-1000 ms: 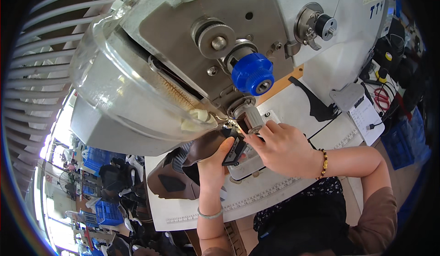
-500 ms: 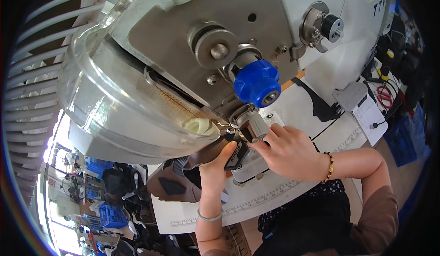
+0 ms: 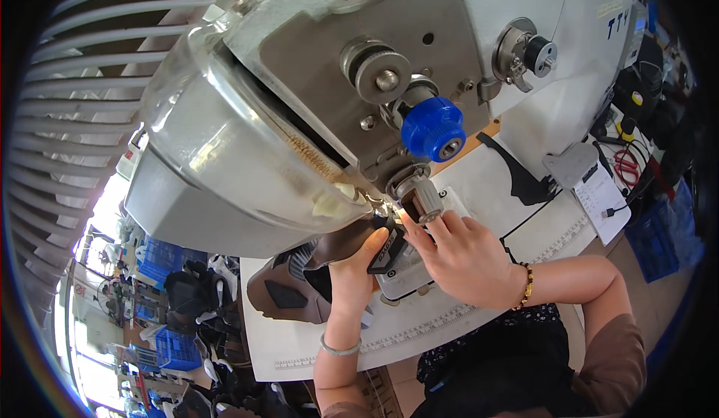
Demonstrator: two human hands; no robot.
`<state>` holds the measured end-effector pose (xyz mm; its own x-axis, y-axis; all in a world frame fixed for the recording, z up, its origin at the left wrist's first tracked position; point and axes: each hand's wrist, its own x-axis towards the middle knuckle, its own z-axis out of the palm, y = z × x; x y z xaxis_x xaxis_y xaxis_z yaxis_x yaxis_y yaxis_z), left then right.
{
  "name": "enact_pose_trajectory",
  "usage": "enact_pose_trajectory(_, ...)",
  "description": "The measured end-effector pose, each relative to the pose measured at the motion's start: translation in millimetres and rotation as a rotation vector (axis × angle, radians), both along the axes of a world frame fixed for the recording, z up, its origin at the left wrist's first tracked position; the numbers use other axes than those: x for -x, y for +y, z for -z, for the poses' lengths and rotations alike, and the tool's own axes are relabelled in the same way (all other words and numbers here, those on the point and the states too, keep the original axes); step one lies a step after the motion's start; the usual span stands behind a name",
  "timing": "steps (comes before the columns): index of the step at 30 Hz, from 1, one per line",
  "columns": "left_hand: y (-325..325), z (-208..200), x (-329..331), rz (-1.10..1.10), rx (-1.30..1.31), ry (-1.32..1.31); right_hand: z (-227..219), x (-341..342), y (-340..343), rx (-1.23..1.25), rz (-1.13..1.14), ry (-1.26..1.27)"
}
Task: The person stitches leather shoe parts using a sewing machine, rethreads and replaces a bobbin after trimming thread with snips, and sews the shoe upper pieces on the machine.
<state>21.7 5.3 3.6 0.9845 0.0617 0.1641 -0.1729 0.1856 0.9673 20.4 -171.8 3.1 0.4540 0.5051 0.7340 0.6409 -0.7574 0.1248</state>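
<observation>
A brown and black shoe upper [image 3: 338, 244] with a black tab lies at the stitching point of a sewing machine [image 3: 299, 58]. My left hand [image 3: 352, 272] grips it from the near side, thumb along the black tab and the other fingers hidden beneath. My right hand [image 3: 473, 262] is beside the metal roller [image 3: 427, 199], holding nothing that I can see. Its index finger stretches toward the needle area, while the other fingers lie near the roller; the thumb is hidden. Above the roller sits a blue adjusting knob [image 3: 433, 129]. The needle itself is hard to make out.
Another brown upper piece [image 3: 288, 291] lies left of my left hand on the white table [image 3: 299, 347], which has a ruler strip along its front edge. A black cut piece [image 3: 524, 174] lies behind. Blue crates [image 3: 176, 350] stand at left; a fan guard [image 3: 75, 126] is near.
The machine head appears farther right in view. My right index finger has straightened and moved up toward the needle area, beside the roller. My left hand keeps its hold on the shoe upper.
</observation>
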Motion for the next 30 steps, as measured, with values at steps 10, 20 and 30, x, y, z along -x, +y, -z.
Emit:
enact_pose_trajectory(10,7,13,3,-0.109,-0.072,0.004,22,16,-63,-0.276,0.083,0.525)
enact_pose_trajectory(20,-1,13,-4,-0.130,0.022,0.008,72,-17,-63,-0.296,-0.157,0.173)
enact_pose_trajectory(30,2,9,-7,-0.038,0.038,-0.020,41,-53,6,-0.304,-0.604,-0.252)
